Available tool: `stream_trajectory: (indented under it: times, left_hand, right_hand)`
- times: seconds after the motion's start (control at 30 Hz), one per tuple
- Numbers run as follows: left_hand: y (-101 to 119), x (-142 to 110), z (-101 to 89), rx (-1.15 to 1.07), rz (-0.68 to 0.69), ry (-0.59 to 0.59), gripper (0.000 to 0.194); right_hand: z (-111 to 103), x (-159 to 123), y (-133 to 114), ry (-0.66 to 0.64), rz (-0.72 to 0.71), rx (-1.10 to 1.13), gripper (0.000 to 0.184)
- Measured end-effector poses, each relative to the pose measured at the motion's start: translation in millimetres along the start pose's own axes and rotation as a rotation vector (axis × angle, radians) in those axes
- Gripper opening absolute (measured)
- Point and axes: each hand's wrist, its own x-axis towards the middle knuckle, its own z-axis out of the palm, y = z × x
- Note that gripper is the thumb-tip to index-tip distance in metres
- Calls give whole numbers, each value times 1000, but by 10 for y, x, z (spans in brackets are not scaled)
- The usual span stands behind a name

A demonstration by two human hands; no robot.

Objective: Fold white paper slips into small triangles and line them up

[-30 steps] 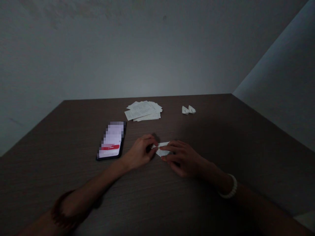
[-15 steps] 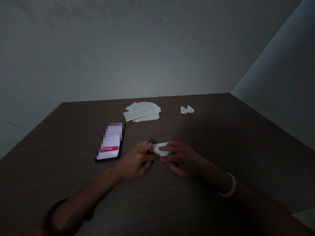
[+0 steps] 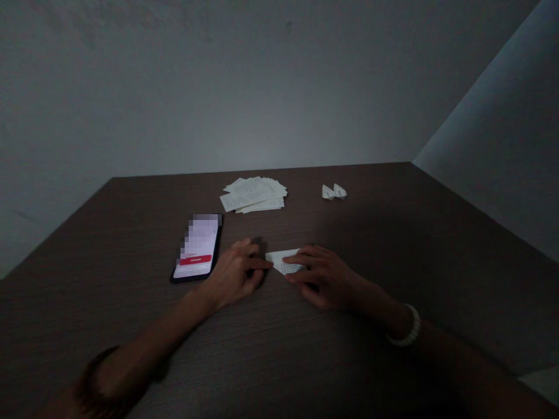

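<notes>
A small folded piece of printed paper (image 3: 276, 259) lies on the table between my hands, its lower left corner cut by a slanting fold. My right hand (image 3: 323, 276) holds it down, fingers over its right part, which they hide. At the paper's left edge my left hand (image 3: 238, 270) reaches in with its index finger stretched out, the tip touching or almost touching the corner. The left hand's other fingers are bent but apart, gripping nothing that I can see.
Left of my hands a phone (image 3: 196, 259) lies with its screen lit. Behind it is a loose stack of printed paper slips (image 3: 255, 194). A bow-shaped folded paper (image 3: 334, 192) sits farther right. The dark wooden table (image 3: 262, 361) meets a grey wall (image 3: 262, 87) at the back.
My left hand has drawn back slightly left, baring the paper's left end and its slanted corner. My right hand stays on the paper. The view has shifted a little.
</notes>
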Motion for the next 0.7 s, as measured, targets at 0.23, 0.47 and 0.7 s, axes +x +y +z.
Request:
stream_trajectory:
  times: [0.23, 0.47, 0.7]
  left_hand:
    - [-46, -20, 22, 61, -6, 61, 29]
    - [-7, -54, 17, 165, 86, 74, 26]
    - [-20, -37, 28, 113, 108, 21, 27]
  right_hand:
    - [-14, -3, -13, 12, 3, 5, 22]
    - [-7, 16, -25, 5, 6, -2, 21]
    - [-51, 97, -59, -81, 2, -28, 21]
